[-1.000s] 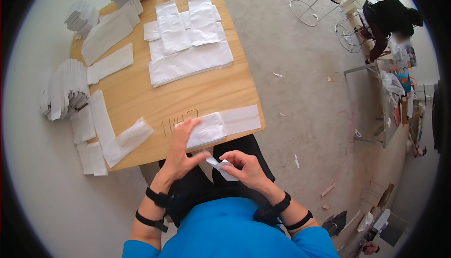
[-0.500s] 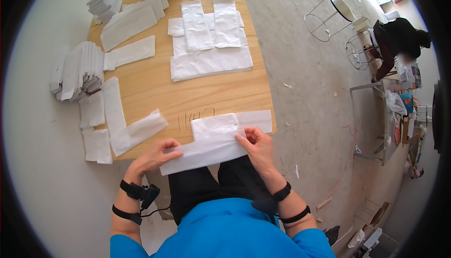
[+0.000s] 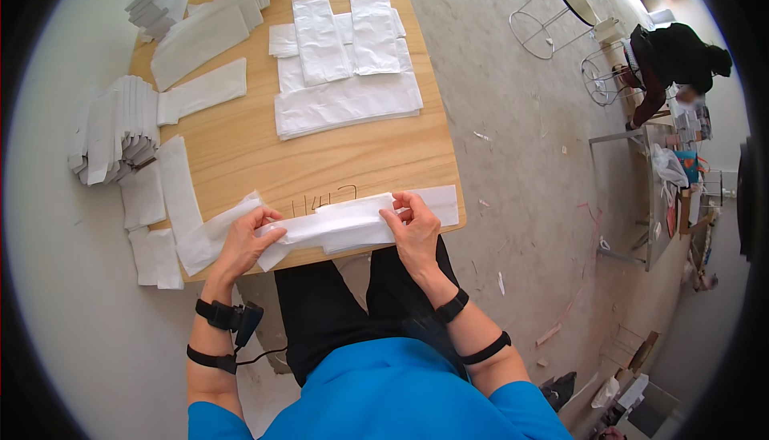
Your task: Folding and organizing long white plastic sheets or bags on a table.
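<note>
A long strip of thin white paper [image 3: 332,222] stretches between my hands, just over the near edge of the wooden table [image 3: 320,164]. My left hand [image 3: 250,240] pinches its left end between thumb and fingers. At the other end, my right hand [image 3: 416,232] grips the upper corner in a pinch. Part of another white piece [image 3: 356,243] shows beneath the strip, and a flat white strip [image 3: 442,204] lies beyond my right fingers at the table corner. Close to my left hand, a creased white strip [image 3: 215,236] meets an upright-lying one [image 3: 181,184].
White folded pieces [image 3: 348,108] lie overlapped at the far middle. Stacks of folded white pieces [image 3: 120,132] line the left side by the wall. On the right, beyond a round stool [image 3: 575,4], a person in dark clothes [image 3: 673,60] bends over a cluttered table [image 3: 657,192].
Both hands have moved up and left, carrying the strip from over my lap onto the table's near edge. The strip now looks narrower, and the view has shifted slightly.
</note>
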Motion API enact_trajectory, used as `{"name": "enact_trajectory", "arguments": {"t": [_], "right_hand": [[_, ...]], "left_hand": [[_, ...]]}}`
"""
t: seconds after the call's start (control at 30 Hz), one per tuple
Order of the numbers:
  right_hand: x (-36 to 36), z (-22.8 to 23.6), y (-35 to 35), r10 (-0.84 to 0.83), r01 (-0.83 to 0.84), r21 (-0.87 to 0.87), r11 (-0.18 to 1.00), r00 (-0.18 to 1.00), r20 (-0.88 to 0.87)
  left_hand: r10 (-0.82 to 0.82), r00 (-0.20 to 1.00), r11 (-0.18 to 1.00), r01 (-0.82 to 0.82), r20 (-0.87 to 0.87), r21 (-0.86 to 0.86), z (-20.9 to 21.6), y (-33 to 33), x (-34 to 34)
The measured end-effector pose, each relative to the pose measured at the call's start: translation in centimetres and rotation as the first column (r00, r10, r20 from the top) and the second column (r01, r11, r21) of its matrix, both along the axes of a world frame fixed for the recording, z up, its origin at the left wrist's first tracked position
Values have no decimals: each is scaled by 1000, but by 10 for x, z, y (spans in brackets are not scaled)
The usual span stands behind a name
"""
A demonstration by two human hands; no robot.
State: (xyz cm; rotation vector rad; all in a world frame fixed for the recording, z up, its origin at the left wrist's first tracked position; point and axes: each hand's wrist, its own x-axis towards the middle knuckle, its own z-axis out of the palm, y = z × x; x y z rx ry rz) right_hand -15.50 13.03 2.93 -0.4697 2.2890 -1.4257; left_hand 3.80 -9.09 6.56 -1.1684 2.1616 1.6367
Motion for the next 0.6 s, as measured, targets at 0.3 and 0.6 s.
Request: {"name": "enact_trajectory", "arguments": {"t": [0.3, 0.6], "right_hand": [[-2, -9, 0, 49, -46, 24, 999, 989, -141], [-4, -12, 0, 33, -29, 27, 999, 986, -165]], "left_hand": [[-6, 999, 997, 9, 42, -75, -9, 0, -3], [67, 997, 974, -75, -43, -214, -15, 3, 2]]}}
